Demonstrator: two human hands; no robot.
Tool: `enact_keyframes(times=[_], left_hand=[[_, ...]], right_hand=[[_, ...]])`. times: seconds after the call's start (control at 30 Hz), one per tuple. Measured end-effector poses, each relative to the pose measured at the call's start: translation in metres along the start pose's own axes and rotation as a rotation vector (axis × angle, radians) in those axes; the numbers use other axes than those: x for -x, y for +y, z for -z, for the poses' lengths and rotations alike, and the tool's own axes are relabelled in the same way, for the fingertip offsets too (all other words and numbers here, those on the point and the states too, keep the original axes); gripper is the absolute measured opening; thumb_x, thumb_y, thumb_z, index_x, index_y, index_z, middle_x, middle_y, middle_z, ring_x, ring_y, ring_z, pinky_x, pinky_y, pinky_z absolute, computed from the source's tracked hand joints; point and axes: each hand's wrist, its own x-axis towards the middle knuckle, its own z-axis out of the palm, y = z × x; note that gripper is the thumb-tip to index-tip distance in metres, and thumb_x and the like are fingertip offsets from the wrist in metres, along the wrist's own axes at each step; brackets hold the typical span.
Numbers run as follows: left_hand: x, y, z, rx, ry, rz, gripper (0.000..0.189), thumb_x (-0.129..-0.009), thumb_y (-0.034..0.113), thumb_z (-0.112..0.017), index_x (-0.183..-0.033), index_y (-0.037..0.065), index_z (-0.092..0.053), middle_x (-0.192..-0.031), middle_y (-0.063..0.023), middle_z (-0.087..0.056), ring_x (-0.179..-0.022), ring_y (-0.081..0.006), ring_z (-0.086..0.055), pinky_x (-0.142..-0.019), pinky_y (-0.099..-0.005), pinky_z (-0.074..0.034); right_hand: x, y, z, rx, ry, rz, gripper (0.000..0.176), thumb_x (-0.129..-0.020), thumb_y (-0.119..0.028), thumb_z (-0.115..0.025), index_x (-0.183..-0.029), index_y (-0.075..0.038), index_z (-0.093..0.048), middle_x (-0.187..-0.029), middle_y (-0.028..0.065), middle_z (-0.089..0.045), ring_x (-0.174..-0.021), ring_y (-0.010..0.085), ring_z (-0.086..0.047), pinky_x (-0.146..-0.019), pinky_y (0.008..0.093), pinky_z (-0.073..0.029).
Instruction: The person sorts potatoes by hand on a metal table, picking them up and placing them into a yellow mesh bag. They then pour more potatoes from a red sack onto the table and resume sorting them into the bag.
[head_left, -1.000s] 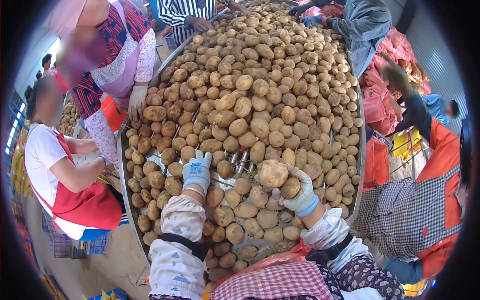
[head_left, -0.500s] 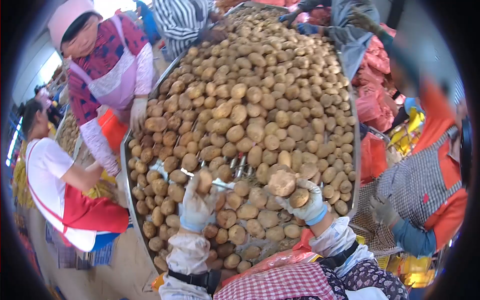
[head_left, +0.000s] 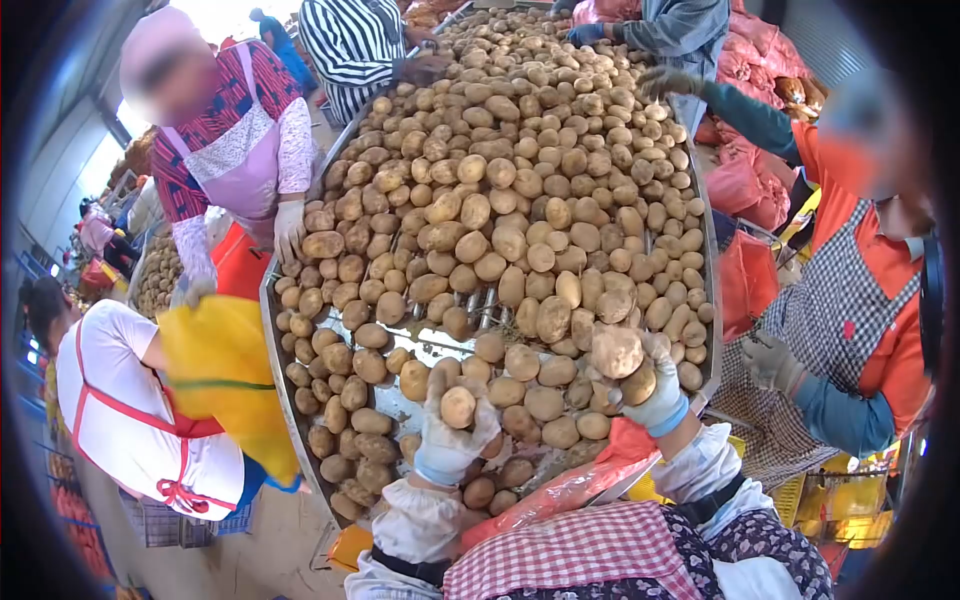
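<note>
My left hand (head_left: 452,440), in a dirty white glove, holds a small round potato (head_left: 458,407) over the near part of the metal table (head_left: 715,330). To the right, my gloved right hand (head_left: 662,392) grips a large potato (head_left: 616,352) and a smaller one (head_left: 638,384) beside it. Loose potatoes (head_left: 545,402) lie between and beyond both hands. A red plastic bag (head_left: 560,497) is at the near edge, in front of the checked apron (head_left: 580,555).
Across the left side stands a person in a pink cap (head_left: 165,35); nearer, another bends beside a yellow sack (head_left: 225,360). At the right is a person in a checked apron (head_left: 835,290). Others work at the far end. Red sacks (head_left: 745,180) are stacked behind.
My left hand has moved right and nearer to me with a potato. My right hand has shifted slightly right. A yellow sack has come up at the left, and the person there bends lower.
</note>
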Motion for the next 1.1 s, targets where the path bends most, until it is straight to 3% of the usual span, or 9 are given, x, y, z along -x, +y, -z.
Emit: enact_keyframes(times=[0.07,0.13,0.23,0.27,0.33,0.47,0.57,0.9,1.1], left_hand=[[-0.008,-0.001,-0.007,0.425,-0.019,0.224,0.041,-0.082,0.007,-0.069,-0.119,0.003,-0.051,-0.085,-0.0044,-0.059,-0.076,-0.0207,-0.060,-0.071,-0.0340,-0.053],[-0.023,0.023,-0.027,0.934,0.251,0.826,0.056,-0.095,0.059,-0.034,-0.090,0.009,-0.059,-0.060,-0.0095,-0.050,-0.052,-0.0235,-0.048,-0.049,-0.0340,-0.037],[-0.023,-0.008,-0.012,0.990,-0.310,0.573,0.051,-0.095,0.055,-0.040,-0.096,0.008,-0.059,-0.069,-0.0109,-0.055,-0.060,-0.0242,-0.052,-0.053,-0.0363,-0.043],[-0.016,-0.014,-0.011,0.989,-0.313,0.577,0.051,-0.095,0.055,-0.040,-0.096,0.008,-0.059,-0.069,-0.0109,-0.055,-0.060,-0.0242,-0.052,-0.053,-0.0363,-0.043],[-0.002,-0.030,-0.021,-0.036,-0.100,-0.137,0.044,-0.095,0.050,-0.044,-0.102,0.008,-0.056,-0.083,-0.0110,-0.057,-0.071,-0.0233,-0.054,-0.063,-0.0387,-0.048],[0.001,0.026,-0.027,0.025,-0.276,0.203,0.033,-0.098,0.038,-0.046,-0.109,0.006,-0.048,-0.094,-0.0080,-0.056,-0.086,-0.0197,-0.057,-0.075,-0.0321,-0.049],[0.001,-0.006,-0.026,-0.127,-0.140,-0.007,0.040,-0.099,0.037,-0.044,-0.119,0.002,-0.045,-0.091,-0.0063,-0.055,-0.086,-0.0152,-0.055,-0.078,-0.0261,-0.046],[0.005,-0.028,-0.033,-0.639,-0.166,-0.305,0.060,-0.096,0.031,-0.045,-0.139,-0.007,-0.030,-0.143,-0.0258,-0.032,-0.136,-0.0383,-0.028,-0.112,-0.0439,-0.022],[0.024,-0.036,0.062,-1.776,-0.099,-0.229,0.066,-0.083,0.038,-0.055,-0.138,0.003,-0.039,-0.144,-0.0246,-0.032,-0.131,-0.0433,-0.030,-0.110,-0.0548,-0.019]], right_hand=[[-0.001,0.013,-0.009,-0.131,0.031,-0.043,0.064,-0.090,-0.052,-0.050,-0.134,-0.007,-0.043,-0.119,0.0147,-0.059,-0.102,0.0337,-0.060,-0.057,0.0361,-0.055],[0.002,0.023,-0.014,-0.274,0.087,-0.090,0.066,-0.089,-0.054,-0.051,-0.133,-0.005,-0.044,-0.118,0.0167,-0.058,-0.099,0.0349,-0.060,-0.060,0.0386,-0.056],[0.000,0.035,0.005,-0.267,-0.009,-0.111,0.044,-0.093,-0.039,-0.048,-0.128,-0.012,-0.049,-0.124,0.0079,-0.057,-0.108,0.0236,-0.055,-0.090,0.0427,-0.049],[0.008,0.037,-0.010,0.428,0.007,0.015,0.048,-0.092,-0.037,-0.052,-0.130,-0.010,-0.046,-0.126,0.0070,-0.055,-0.114,0.0202,-0.052,-0.100,0.0431,-0.043],[0.009,0.036,-0.015,0.135,0.023,-0.081,0.050,-0.091,-0.038,-0.054,-0.131,-0.010,-0.045,-0.127,0.0067,-0.054,-0.116,0.0200,-0.051,-0.102,0.0437,-0.041],[0.032,0.032,-0.072,0.452,0.298,0.005,0.048,-0.094,-0.042,-0.051,-0.131,-0.012,-0.045,-0.130,0.0087,-0.053,-0.117,0.0263,-0.053,-0.091,0.0503,-0.049],[0.010,0.054,-0.032,-0.383,0.001,-0.277,0.051,-0.094,-0.042,-0.050,-0.134,-0.011,-0.044,-0.135,0.0112,-0.050,-0.122,0.0291,-0.050,-0.098,0.0466,-0.046],[-0.004,0.063,-0.038,-0.546,0.051,-0.200,0.070,-0.078,-0.057,-0.065,-0.126,-0.008,-0.052,-0.124,0.0137,-0.056,-0.111,0.0322,-0.056,-0.095,0.0545,-0.045],[-0.003,0.012,-0.017,-0.500,0.117,0.129,0.067,-0.082,-0.062,-0.053,-0.130,-0.016,-0.048,-0.134,0.0115,-0.049,-0.122,0.0353,-0.047,-0.098,0.0617,-0.038]])
